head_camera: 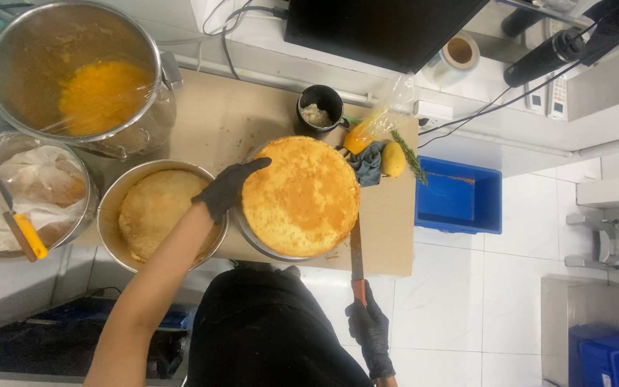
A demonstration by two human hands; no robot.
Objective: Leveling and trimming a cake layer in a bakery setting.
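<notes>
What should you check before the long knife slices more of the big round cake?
1. Left hand steadying the round sponge cake: ok, it rests on the edge.
2. Right hand gripping the knife handle: ok.
3. Left fingers away from the blade: ok, opposite side.
4. Blade level: cannot tell.
5. Pan under the cake sitting firmly on the board: cannot tell.
</notes>
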